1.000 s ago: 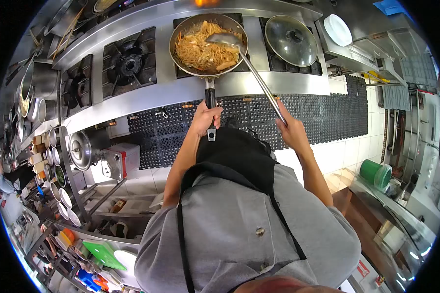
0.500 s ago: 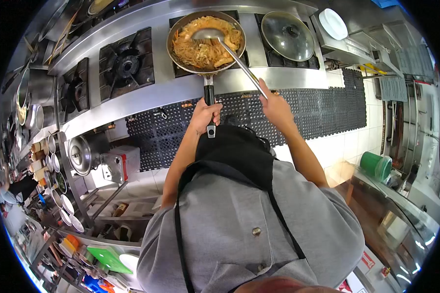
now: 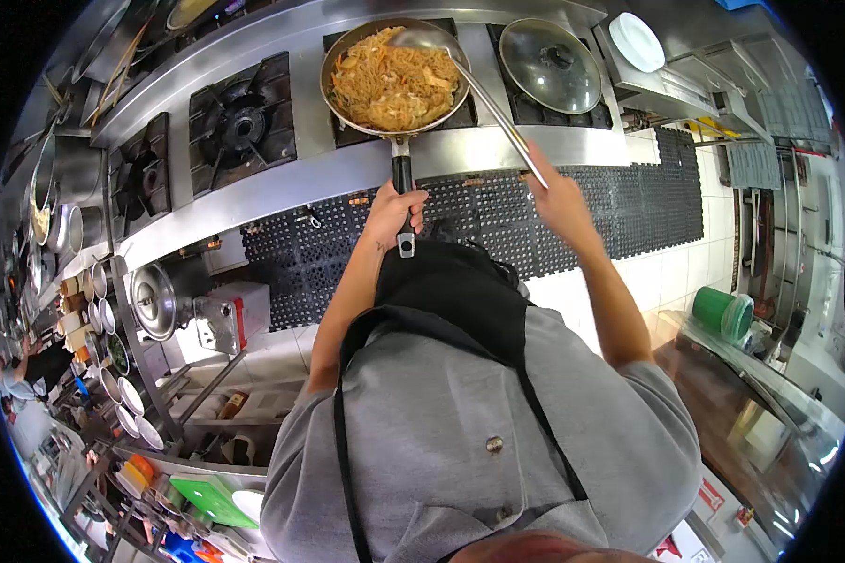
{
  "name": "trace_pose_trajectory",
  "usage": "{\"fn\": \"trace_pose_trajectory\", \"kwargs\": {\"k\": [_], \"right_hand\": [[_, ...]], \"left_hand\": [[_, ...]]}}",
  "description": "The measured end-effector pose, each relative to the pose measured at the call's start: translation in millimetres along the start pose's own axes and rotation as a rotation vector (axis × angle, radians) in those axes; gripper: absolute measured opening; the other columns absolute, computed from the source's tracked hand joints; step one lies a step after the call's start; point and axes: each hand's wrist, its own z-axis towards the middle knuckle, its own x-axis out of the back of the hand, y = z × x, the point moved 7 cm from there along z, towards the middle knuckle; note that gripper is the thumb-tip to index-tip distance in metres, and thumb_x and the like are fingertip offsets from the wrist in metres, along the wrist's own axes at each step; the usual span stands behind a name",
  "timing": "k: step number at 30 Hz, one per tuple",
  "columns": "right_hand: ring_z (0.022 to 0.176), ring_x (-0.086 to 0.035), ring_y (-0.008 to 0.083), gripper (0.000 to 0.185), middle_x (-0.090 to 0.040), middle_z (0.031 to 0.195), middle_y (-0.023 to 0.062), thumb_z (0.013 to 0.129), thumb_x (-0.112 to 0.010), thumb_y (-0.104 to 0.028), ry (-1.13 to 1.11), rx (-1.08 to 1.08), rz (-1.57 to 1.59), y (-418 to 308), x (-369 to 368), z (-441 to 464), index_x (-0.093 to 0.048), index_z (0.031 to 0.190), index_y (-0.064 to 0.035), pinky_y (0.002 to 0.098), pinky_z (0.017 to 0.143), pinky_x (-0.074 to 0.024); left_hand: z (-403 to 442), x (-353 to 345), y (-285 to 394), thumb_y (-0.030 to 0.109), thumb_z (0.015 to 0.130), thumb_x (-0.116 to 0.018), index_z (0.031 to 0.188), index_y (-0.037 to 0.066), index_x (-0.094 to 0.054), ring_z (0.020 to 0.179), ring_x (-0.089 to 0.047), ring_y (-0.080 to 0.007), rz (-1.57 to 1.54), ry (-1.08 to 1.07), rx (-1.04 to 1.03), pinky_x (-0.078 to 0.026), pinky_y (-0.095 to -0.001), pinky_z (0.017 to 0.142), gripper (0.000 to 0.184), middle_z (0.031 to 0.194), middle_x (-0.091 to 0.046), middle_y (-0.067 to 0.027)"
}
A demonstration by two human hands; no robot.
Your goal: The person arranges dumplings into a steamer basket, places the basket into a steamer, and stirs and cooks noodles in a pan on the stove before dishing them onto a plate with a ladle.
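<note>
Fingers of my left hand (image 3: 387,216) wrap the handle (image 3: 402,174), on the near side of the pan (image 3: 347,118) | farther off, at the pan's right, my right hand (image 3: 565,206) grips the ladle (image 3: 498,115), slanting toward the pan's far rim | noodles (image 3: 390,89) inside the pan

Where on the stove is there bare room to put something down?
There are two narrow bare steel strips. One is between the pan and the uncovered burner on its left; the other is between that burner and the far-left burner. Both might be hot. Right of the pan it's crowded: the ladle crosses there, beside the glass lid.
</note>
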Motion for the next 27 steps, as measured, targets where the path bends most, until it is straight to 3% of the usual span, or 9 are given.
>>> {"fn": "trace_pose_trajectory", "kwargs": {"k": [4,6,11,13,18,21,22,24,27], "right_hand": [[0.081,-0.065,0.0475,0.059,-0.067,0.090,0.0288,0.094,-0.060,-0.018,-0.038,0.002,0.092,-10.1,-46.8,1.6,-0.040,0.149,-0.0183,0.0527,0.074,-0.0509],[0.086,-0.066,0.0462,0.059,-0.067,0.099,0.0290,0.093,-0.061,-0.017,-0.031,0.210,0.304,-25.3,-36.8,-25.0,-0.041,0.149,-0.0151,0.0491,0.077,-0.0519],[0.083,-0.066,0.0460,0.061,-0.066,0.102,0.0287,0.092,-0.061,-0.014,-0.060,0.037,0.294,-35.2,-21.2,8.6,-0.039,0.149,-0.0133,0.0485,0.076,-0.0515],[0.102,-0.066,0.0430,0.060,-0.059,0.129,0.0267,0.095,-0.059,-0.014,-0.085,-0.077,0.138,-26.8,-28.4,36.0,-0.037,0.151,-0.0123,0.0409,0.086,-0.0507],[0.115,-0.058,0.0455,0.064,-0.053,0.136,0.0268,0.093,-0.061,-0.016,-0.184,0.059,0.312,-27.1,-37.9,-31.4,-0.036,0.151,-0.0128,0.0413,0.098,-0.0477],[0.105,-0.063,0.0465,0.062,-0.061,0.124,0.0283,0.093,-0.062,-0.017,-0.143,0.006,0.280,-33.6,-13.5,-20.1,-0.038,0.150,-0.0132,0.0414,0.092,-0.0501],[0.094,-0.065,0.0466,0.062,-0.065,0.109,0.0302,0.094,-0.062,-0.018,-0.216,-0.147,0.184,-35.5,-9.7,-3.4,-0.038,0.150,-0.0130,0.0448,0.084,-0.0509],[0.083,-0.065,0.0458,0.062,-0.066,0.094,0.0302,0.094,-0.061,-0.020,-0.011,0.090,0.209,-20.4,-23.4,39.0,-0.037,0.151,-0.0138,0.0473,0.077,-0.0501],[0.081,-0.065,0.0462,0.063,-0.066,0.092,0.0299,0.093,-0.061,-0.021,-0.145,-0.077,0.157,-34.4,-44.5,75.1,-0.037,0.151,-0.0192,0.0492,0.076,-0.0503]], "left_hand": [[2.4,-1.3,3.0,0.000,0.087,-0.062,0.092,0.007,-0.042,0.045,-0.048,-0.0142,-0.015,-0.028,-0.011,-0.043,-0.0322,0.041,0.021,0.063,-0.048,-0.0031],[1.2,-0.3,-0.8,0.000,0.087,-0.062,0.091,0.007,-0.042,0.045,-0.048,-0.0139,0.000,0.009,0.016,-0.043,-0.0320,0.041,0.021,0.063,-0.048,-0.0031],[-0.9,-2.1,1.0,0.000,0.087,-0.062,0.092,0.007,-0.043,0.045,-0.048,-0.0145,-0.019,-0.018,-0.019,-0.043,-0.0327,0.041,0.021,0.063,-0.047,-0.0029],[-0.1,-2.8,0.5,0.000,0.087,-0.062,0.095,0.007,-0.042,0.045,-0.047,-0.0147,-0.008,-0.016,-0.002,-0.043,-0.0329,0.041,0.022,0.064,-0.047,-0.0030],[1.7,-0.7,0.6,0.000,0.087,-0.062,0.095,0.006,-0.042,0.045,-0.048,-0.0146,-0.014,0.012,0.005,-0.043,-0.0322,0.041,0.022,0.064,-0.048,-0.0032],[-0.1,2.5,-5.6,0.001,0.086,-0.063,0.094,0.006,-0.043,0.046,-0.049,-0.0145,0.022,-0.004,0.004,-0.043,-0.0315,0.041,0.023,0.064,-0.048,-0.0034],[-0.6,1.6,-4.7,0.001,0.086,-0.063,0.094,0.006,-0.042,0.046,-0.049,-0.0144,0.011,-0.003,-0.010,-0.043,-0.0315,0.041,0.023,0.064,-0.048,-0.0033],[2.7,0.2,-4.6,0.001,0.086,-0.064,0.094,0.006,-0.043,0.045,-0.049,-0.0142,-0.021,-0.002,-0.013,-0.043,-0.0316,0.041,0.023,0.063,-0.048,-0.0030],[0.5,-3.1,-2.0,0.001,0.085,-0.064,0.092,0.006,-0.044,0.045,-0.049,-0.0143,-0.037,0.017,-0.009,-0.043,-0.0317,0.041,0.022,0.063,-0.048,-0.0031]]}}
